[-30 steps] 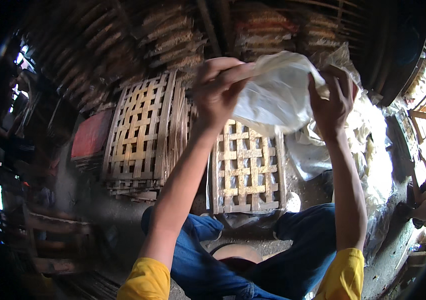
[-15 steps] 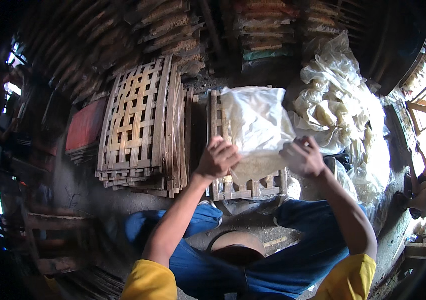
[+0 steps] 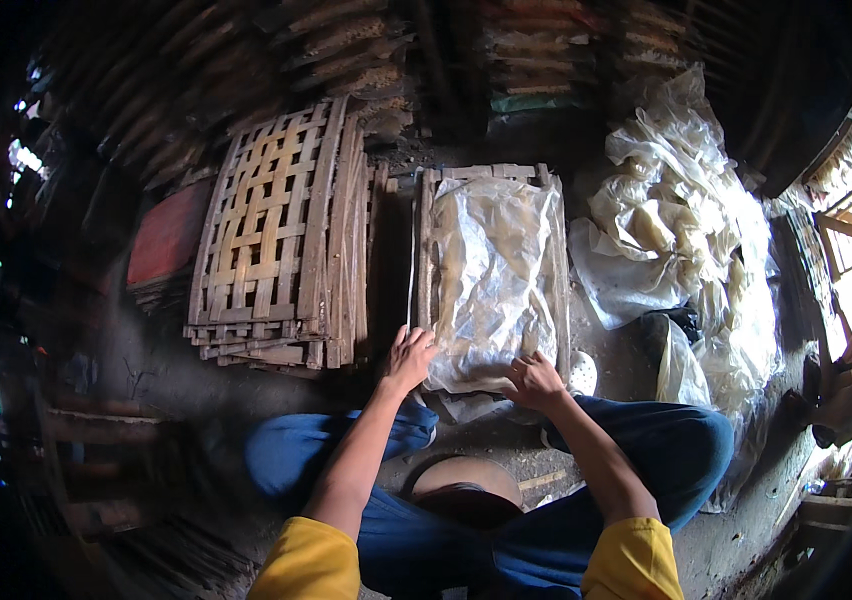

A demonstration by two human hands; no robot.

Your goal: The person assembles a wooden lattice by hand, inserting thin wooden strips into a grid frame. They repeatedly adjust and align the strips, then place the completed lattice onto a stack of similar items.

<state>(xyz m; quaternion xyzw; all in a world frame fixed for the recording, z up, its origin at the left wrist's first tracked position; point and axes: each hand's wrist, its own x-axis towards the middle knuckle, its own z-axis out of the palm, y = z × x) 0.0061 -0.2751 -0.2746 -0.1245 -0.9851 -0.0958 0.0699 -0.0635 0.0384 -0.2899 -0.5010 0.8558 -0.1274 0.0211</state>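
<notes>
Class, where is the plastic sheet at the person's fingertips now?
In the head view, centre, the translucent plastic sheet lies on a wooden-framed tray, between stacked woven bamboo trays at left and a crumpled plastic heap at right.

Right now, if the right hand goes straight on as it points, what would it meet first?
Most likely the plastic sheet on the woven frame: the right hand points forward-left across it, its fingertips at the sheet's near edge, though touch is hard to judge.

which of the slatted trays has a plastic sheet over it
The middle tray, by the left hand and right hand: a translucent sheet covers it, while the stack at left shows bare slats.
</notes>
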